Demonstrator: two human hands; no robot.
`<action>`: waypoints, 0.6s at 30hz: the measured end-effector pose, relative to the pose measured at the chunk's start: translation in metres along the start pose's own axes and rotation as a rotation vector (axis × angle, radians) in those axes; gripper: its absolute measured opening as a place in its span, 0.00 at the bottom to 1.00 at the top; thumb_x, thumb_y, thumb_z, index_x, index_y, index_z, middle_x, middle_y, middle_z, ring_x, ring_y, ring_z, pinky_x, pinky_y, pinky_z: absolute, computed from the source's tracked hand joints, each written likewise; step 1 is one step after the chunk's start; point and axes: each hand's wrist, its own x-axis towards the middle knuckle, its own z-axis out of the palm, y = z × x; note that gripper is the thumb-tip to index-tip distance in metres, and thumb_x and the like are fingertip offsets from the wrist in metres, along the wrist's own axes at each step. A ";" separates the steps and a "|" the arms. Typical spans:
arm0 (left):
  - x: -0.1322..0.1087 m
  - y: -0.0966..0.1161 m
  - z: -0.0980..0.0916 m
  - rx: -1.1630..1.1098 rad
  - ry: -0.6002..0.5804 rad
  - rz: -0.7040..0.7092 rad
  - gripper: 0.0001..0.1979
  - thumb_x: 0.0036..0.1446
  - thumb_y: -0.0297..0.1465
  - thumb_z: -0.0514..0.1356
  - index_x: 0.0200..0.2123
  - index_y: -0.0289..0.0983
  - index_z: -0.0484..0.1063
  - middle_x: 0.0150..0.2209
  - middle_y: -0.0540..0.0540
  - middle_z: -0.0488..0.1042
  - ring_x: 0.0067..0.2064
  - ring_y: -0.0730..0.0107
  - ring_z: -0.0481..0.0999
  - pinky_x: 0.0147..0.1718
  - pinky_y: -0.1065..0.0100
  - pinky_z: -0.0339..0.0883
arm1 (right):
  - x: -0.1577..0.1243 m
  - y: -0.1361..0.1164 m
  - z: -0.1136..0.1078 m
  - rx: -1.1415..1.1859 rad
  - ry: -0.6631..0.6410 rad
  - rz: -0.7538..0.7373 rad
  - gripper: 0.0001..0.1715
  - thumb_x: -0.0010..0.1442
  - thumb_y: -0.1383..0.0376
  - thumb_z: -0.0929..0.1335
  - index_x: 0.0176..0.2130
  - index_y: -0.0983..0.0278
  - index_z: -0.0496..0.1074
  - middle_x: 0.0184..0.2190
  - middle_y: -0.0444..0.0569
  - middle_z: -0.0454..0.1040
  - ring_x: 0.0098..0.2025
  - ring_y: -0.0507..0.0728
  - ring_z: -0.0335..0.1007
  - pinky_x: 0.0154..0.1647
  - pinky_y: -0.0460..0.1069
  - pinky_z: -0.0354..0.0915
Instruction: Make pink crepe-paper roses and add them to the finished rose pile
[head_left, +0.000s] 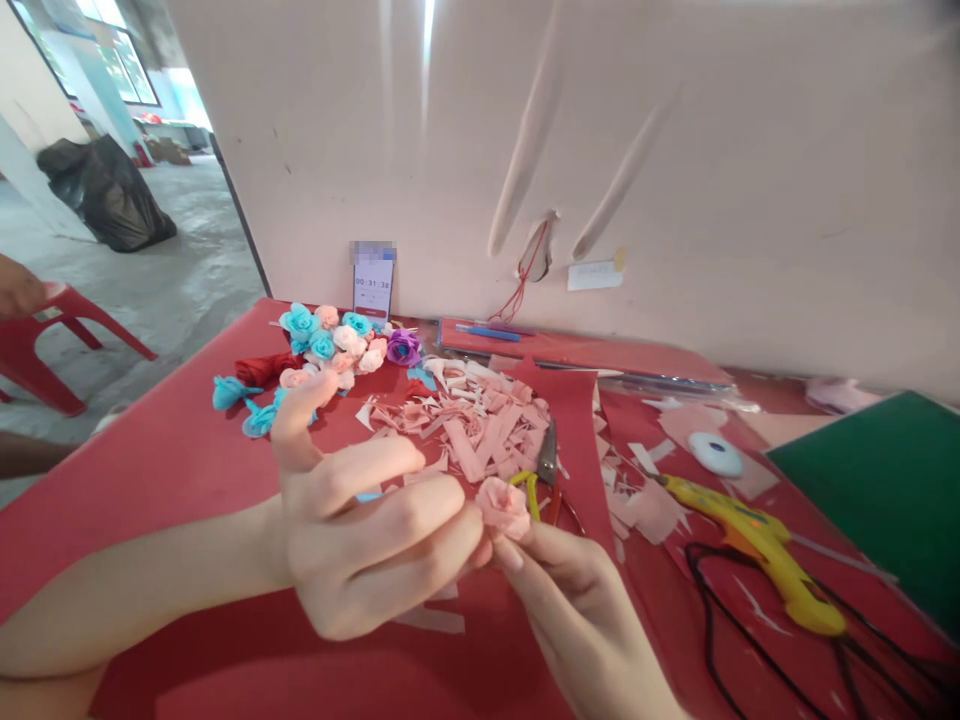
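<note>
A small pink paper rose (pixel 502 507) is held up above the table between my two hands. My right hand (pixel 585 605) pinches it low on its right side between thumb and fingers. From the left, my left hand (pixel 375 530) has bent fingers whose tips close on the lower left of the rose; one digit sticks up, apart from the others. The stem side of the rose is hidden by the fingers. Behind it lie scissors (pixel 550 455) with yellow and red handles, beside a heap of pink paper scraps (pixel 480 425).
Blue, pink, white and purple paper flowers (pixel 322 345) cluster at the back left, before a propped phone (pixel 373 285). A yellow glue gun (pixel 757 540) with a black cord, a white oval object (pixel 715 455) and a green sheet (pixel 885 490) lie right. Another person's hand (pixel 19 288) touches a red stool (pixel 56 345).
</note>
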 end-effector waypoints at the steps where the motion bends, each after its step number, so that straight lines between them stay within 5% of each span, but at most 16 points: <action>1: 0.000 0.000 0.000 -0.005 0.004 -0.002 0.06 0.45 0.31 0.61 0.20 0.44 0.68 0.18 0.56 0.71 0.21 0.73 0.66 0.43 0.51 0.67 | -0.001 0.002 0.000 -0.001 0.004 0.006 0.13 0.60 0.61 0.63 0.38 0.56 0.76 0.30 0.45 0.75 0.32 0.52 0.68 0.36 0.46 0.65; 5: -0.001 -0.001 0.002 -0.020 0.003 0.023 0.07 0.45 0.31 0.61 0.19 0.43 0.66 0.17 0.56 0.70 0.22 0.72 0.66 0.43 0.51 0.66 | -0.001 0.005 0.000 0.020 0.046 0.021 0.12 0.58 0.58 0.64 0.37 0.57 0.76 0.28 0.45 0.74 0.31 0.53 0.68 0.34 0.46 0.66; 12: 0.005 -0.002 0.002 -0.585 -0.162 -0.463 0.06 0.52 0.24 0.54 0.30 0.41 0.68 0.28 0.50 0.73 0.33 0.68 0.69 0.42 0.58 0.63 | 0.003 -0.008 0.003 0.187 0.022 0.026 0.13 0.59 0.60 0.64 0.30 0.58 0.77 0.29 0.47 0.75 0.33 0.54 0.70 0.40 0.49 0.65; 18: 0.012 -0.001 0.000 -0.875 -0.249 -0.627 0.05 0.54 0.25 0.57 0.29 0.40 0.69 0.28 0.51 0.71 0.35 0.70 0.68 0.37 0.66 0.63 | 0.000 -0.006 0.002 0.182 -0.011 0.077 0.14 0.58 0.59 0.64 0.27 0.61 0.76 0.27 0.49 0.75 0.34 0.56 0.70 0.39 0.52 0.66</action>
